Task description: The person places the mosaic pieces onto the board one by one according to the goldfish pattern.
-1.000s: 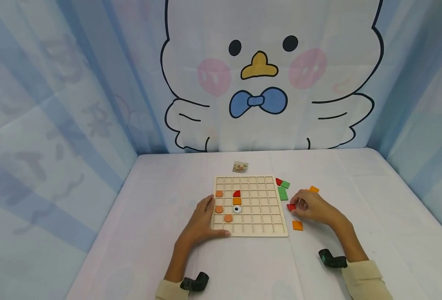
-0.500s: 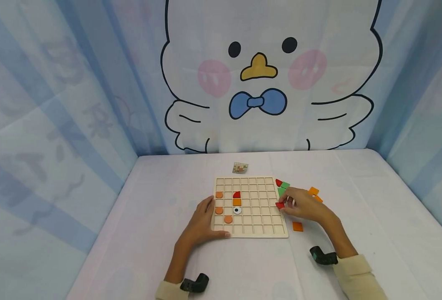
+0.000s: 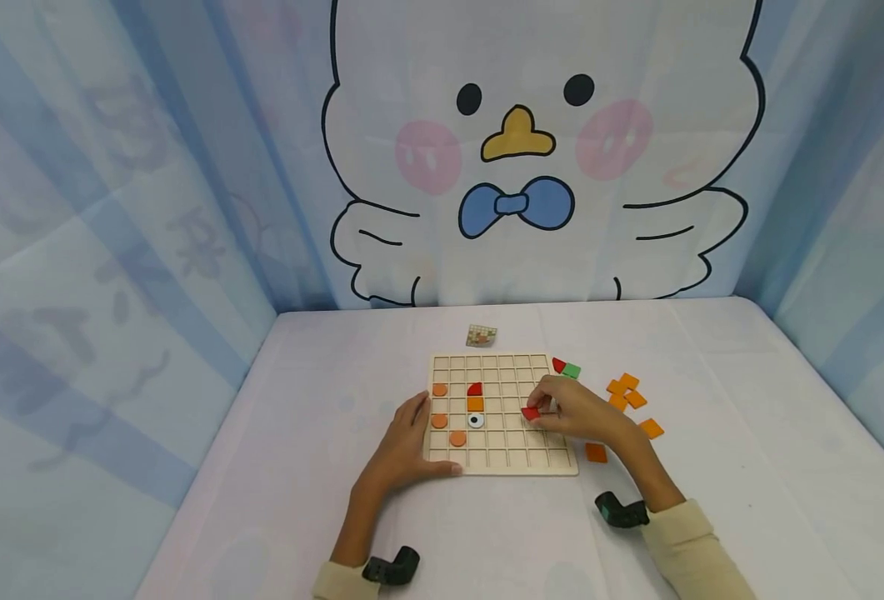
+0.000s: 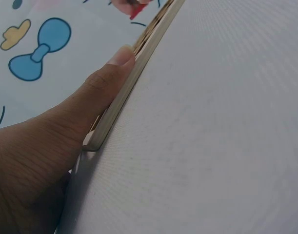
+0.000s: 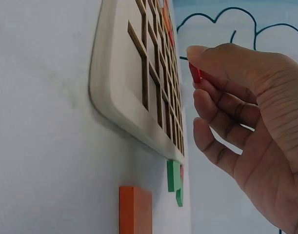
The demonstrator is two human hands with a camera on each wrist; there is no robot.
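Observation:
On the table lies a pale wooden grid board (image 3: 516, 459). My left hand (image 3: 404, 446) rests at its near left corner, fingers straight along the left side and thumb on the near edge. Between thumb and fingertips, my right hand (image 3: 576, 408) pinches a small red tile (image 5: 194, 72) over the board's right half. Set in the grid are a red quarter-round tile (image 3: 475, 389), an orange square tile (image 3: 475, 404) and a white disc with a black dot (image 3: 475, 421). Three orange round discs (image 3: 457, 438) sit in the left columns.
Right of the board lie several loose orange square tiles (image 3: 636, 399), one (image 3: 596, 452) near its lower right corner. Another red tile (image 3: 558, 365) and a green tile (image 3: 572, 371) are by the upper right corner. A small patterned card (image 3: 481, 336) lies behind the board.
My right hand has carried the red tile leftward from beside the board to over its grid, uncovering orange tiles on the right. The left hand stays put.

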